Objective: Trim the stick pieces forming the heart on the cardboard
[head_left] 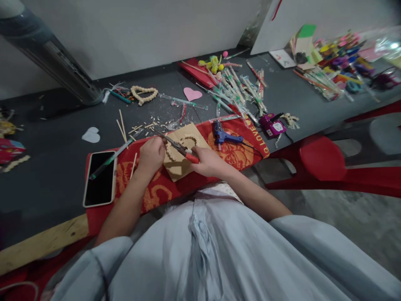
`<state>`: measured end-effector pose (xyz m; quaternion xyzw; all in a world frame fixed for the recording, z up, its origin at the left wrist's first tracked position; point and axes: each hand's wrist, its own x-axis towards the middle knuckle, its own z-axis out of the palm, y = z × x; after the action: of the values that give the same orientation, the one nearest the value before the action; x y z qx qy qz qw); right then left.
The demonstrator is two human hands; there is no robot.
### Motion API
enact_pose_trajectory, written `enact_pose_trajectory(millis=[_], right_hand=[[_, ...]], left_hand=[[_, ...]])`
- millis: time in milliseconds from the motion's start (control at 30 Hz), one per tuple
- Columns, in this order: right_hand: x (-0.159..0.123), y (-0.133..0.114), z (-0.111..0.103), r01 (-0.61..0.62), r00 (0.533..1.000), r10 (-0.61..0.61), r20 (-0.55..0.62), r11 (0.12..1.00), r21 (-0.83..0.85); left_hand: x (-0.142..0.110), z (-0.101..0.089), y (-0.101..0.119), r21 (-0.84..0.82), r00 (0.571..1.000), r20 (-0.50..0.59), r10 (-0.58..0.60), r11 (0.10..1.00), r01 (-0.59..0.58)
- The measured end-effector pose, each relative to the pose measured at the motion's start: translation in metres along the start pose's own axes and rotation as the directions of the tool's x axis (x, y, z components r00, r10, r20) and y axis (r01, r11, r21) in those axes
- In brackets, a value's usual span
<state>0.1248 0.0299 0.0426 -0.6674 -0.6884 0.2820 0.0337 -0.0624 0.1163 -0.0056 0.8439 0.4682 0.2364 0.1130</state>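
My right hand (208, 162) is closed around red-handled pliers (179, 146), whose dark jaws point up and left toward my other hand. Just left of the jaw tips, my left hand (152, 154) has its fingers pinched together; what they hold is hidden. Beneath the tool lies a square of brown card (177, 170) bearing a heart outline (171, 155) made of small pale pieces, partly covered by the pliers. The card rests on a red patterned towel (156, 196). A blue glue gun (230, 138) lies on the towel to the right.
A phone (100, 179) with a wrapped stick across it lies at left. Cut stick bits (152, 125) are scattered behind the card. Farther back are a finished-looking heart frame (144, 95), a pink paper heart (192, 94) and wrapped sticks (234, 88). A red stool (322, 158) stands right.
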Motion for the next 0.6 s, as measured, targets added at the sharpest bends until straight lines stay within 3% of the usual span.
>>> enact_pose_trajectory(millis=[400,600], right_hand=[[0.0022,-0.0019,-0.0028,-0.033,0.999,0.035,-0.041,0.998,0.049],[0.0078,0.0014,-0.005,-0.059,0.997,0.062,-0.036,0.994,0.087]], left_hand=[[-0.0016,-0.0002,0.0074,-0.005,1.0,0.026,-0.009,1.0,0.01],[-0.001,-0.0005,0.0082,-0.08,0.991,-0.002,-0.131,0.988,0.131]])
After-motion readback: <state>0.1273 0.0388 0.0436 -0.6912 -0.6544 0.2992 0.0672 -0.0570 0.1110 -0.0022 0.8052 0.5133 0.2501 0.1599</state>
